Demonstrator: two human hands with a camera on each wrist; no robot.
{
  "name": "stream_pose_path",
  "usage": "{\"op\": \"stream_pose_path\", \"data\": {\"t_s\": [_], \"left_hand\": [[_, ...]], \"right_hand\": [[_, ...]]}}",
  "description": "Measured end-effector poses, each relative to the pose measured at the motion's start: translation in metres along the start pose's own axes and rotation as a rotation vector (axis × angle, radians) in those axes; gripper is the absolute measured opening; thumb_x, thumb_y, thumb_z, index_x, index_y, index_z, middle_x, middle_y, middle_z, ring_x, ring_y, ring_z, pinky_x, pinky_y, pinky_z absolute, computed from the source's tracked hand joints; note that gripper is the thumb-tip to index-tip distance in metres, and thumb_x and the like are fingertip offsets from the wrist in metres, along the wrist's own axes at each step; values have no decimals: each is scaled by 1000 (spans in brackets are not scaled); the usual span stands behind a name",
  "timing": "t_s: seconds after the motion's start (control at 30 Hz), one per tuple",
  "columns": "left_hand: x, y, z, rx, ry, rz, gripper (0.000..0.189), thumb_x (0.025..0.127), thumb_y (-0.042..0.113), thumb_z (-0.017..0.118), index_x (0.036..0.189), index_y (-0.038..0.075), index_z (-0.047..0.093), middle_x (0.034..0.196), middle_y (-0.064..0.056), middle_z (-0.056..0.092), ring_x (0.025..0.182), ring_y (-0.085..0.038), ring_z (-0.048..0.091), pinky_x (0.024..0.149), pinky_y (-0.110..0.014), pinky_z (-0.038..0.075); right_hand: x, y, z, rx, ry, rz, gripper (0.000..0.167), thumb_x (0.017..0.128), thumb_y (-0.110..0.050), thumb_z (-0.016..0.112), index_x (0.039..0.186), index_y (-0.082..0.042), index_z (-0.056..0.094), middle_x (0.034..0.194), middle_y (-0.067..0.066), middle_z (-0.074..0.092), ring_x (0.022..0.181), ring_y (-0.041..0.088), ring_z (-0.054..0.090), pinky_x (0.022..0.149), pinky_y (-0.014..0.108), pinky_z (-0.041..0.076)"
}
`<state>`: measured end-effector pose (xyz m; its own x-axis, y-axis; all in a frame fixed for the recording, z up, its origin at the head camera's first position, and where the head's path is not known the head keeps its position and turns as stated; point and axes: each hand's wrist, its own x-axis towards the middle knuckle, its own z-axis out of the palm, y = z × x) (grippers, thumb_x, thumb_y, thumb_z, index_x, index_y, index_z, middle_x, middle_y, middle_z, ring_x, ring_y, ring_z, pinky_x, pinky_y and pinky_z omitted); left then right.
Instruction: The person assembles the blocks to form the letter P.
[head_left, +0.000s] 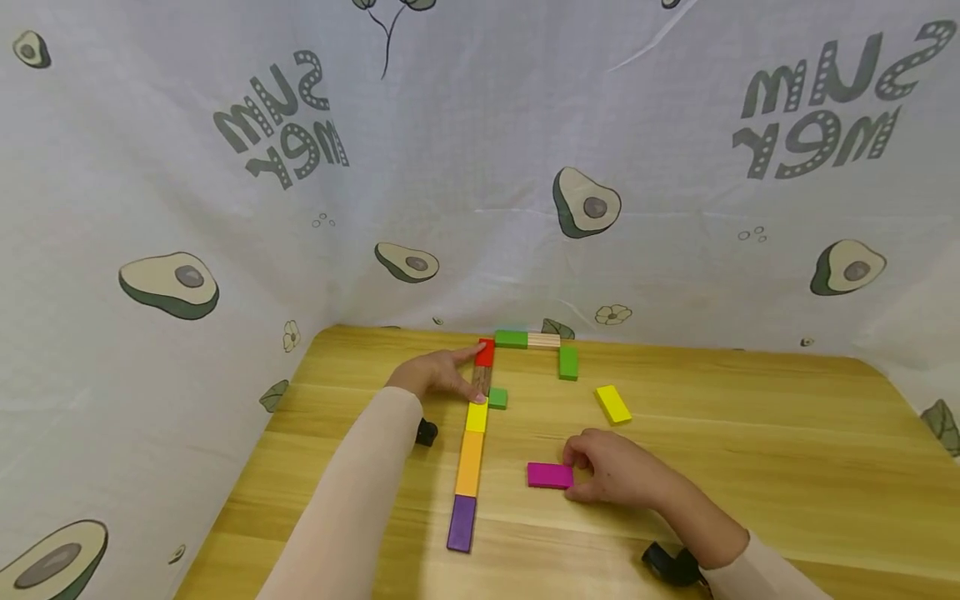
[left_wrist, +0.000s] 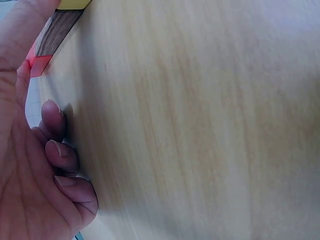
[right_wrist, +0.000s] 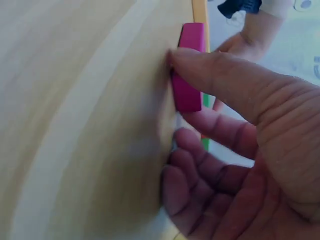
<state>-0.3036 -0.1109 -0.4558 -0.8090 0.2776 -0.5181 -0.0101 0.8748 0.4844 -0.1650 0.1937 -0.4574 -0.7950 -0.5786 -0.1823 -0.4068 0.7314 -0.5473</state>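
Observation:
My right hand pinches a magenta block by its right end between thumb and fingers, low over the table. In the right wrist view the thumb lies across the magenta block. My left hand reaches to a row of blocks, its index fingertip on the red block and its thumb at the upper end of a yellow block. Between those two fingertips lies a dark brown block. The left hand's other fingers are curled beside the row. Orange and purple blocks continue the row toward me.
A small green block adjoins the row's right side. Green, pale striped and another green block form a corner at the back. A loose yellow block lies to the right. A patterned curtain borders the wooden table.

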Motion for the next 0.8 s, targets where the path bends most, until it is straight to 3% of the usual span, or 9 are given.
{"op": "stream_pose_path", "data": {"t_s": [0.13,0.27,0.4,0.57,0.8], "left_hand": [[0,-1,-1,0,-1,8,108,72,62,86,156,59,18,172,-4,23,157,-39,21,125,-65,20],[1,-3,0,6,-4,6,109,72,62,86,156,59,18,172,-4,22,157,-38,21,125,-65,21],[0,-3,0,9,0,-2,107,72,62,85,156,59,19,171,-5,24,156,-39,24,124,-65,22],[-1,-1,1,-4,1,-3,108,71,63,85,156,58,20,171,-7,25,155,-39,26,124,-64,24],[-1,0,0,-8,0,0,108,71,62,86,156,59,20,171,-6,24,156,-39,23,124,-65,22]], "right_hand": [[6,6,1,26,85,25,26,84,-33,85,96,-18,67,81,-9,57,74,6,49,65,21,44],[27,13,-2,70,155,64,26,87,-30,83,101,-13,68,78,-8,60,71,8,52,63,22,46],[51,20,-6,35,210,80,28,89,-27,80,105,-9,67,76,-5,60,68,9,51,62,23,44],[69,24,-10,10,205,92,31,90,-27,80,109,-7,66,75,-3,60,65,11,49,60,24,42],[79,23,-12,41,174,126,32,88,-32,81,109,-12,66,72,-3,59,64,13,49,58,25,40]]}}
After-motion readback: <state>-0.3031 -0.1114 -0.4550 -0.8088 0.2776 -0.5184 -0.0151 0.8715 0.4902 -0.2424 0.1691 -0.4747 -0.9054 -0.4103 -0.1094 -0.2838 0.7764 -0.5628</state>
